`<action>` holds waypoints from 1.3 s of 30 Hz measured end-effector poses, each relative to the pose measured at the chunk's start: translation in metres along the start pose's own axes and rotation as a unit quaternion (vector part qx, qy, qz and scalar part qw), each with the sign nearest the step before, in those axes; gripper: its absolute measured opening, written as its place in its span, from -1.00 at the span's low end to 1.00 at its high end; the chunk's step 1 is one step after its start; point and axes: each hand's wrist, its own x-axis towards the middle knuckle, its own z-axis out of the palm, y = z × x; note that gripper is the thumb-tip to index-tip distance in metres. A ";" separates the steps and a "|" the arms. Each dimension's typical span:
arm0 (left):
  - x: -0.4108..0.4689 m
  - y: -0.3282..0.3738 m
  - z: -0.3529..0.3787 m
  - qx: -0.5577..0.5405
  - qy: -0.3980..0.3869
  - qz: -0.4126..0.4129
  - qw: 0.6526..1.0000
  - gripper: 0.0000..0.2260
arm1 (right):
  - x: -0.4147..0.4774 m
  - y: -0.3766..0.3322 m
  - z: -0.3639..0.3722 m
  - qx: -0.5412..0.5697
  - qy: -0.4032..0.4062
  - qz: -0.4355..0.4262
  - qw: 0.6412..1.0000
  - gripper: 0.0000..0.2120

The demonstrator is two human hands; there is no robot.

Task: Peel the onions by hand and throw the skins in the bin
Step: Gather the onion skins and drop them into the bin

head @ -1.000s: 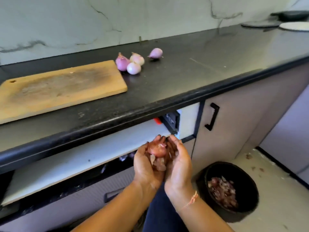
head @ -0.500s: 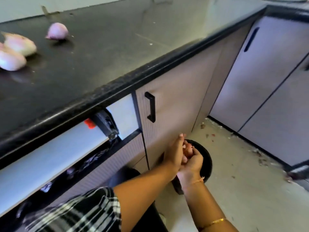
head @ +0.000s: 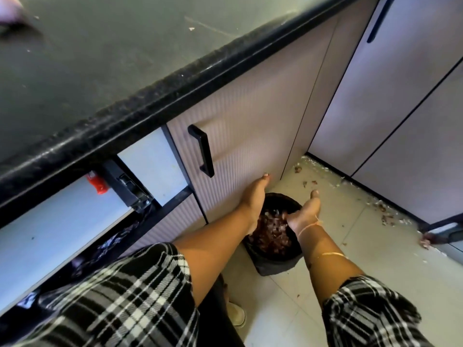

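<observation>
My left hand (head: 253,200) and my right hand (head: 307,211) are spread apart above the black bin (head: 275,265) on the floor. Their fingers are straight and the palms face each other. I see nothing held in either hand. Reddish onion skins (head: 270,236) fill the bin between and below the hands. At the top left corner, a blurred pale purple onion (head: 8,7) lies on the dark countertop (head: 105,53).
The bin stands against a ribbed cabinet door with a black handle (head: 201,150). A drawer (head: 62,216) hangs open under the counter on the left. Skin scraps (head: 383,211) litter the tiled floor by the right-hand cabinets. My foot (head: 236,315) is beside the bin.
My hands were cupped together around an onion and skins; they have moved down over the bin and parted. My view has swung down and to the right.
</observation>
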 end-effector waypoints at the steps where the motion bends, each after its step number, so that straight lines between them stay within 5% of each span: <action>1: 0.000 -0.002 -0.001 0.004 0.004 -0.005 1.000 -0.57 | -0.004 -0.001 0.001 -0.031 0.005 -0.008 0.999 -0.28; 6: -0.005 -0.002 -0.011 0.047 0.054 0.010 0.997 -0.66 | -0.021 0.008 0.008 -0.161 0.066 -0.066 0.983 -0.62; 12: -0.020 0.006 -0.026 0.127 0.153 0.026 0.980 -0.76 | -0.048 0.033 0.032 -0.144 0.005 -0.129 0.981 -0.80; 17: -0.045 0.020 -0.033 0.162 0.148 0.061 0.974 -0.73 | -0.079 0.053 0.040 -0.206 -0.016 -0.355 0.912 -0.79; 22: -0.081 0.043 -0.036 0.203 0.137 0.135 0.960 -0.74 | -0.124 0.055 0.049 -0.219 -0.078 -0.488 0.841 -0.78; 29: -0.148 0.079 -0.052 0.265 0.133 0.250 0.922 -0.69 | -0.203 0.052 0.064 -0.209 -0.159 -0.612 0.746 -0.79; 39: -0.261 0.136 -0.098 0.229 0.235 0.434 0.839 -0.63 | -0.323 0.071 0.124 -0.141 -0.318 -0.681 0.644 -0.76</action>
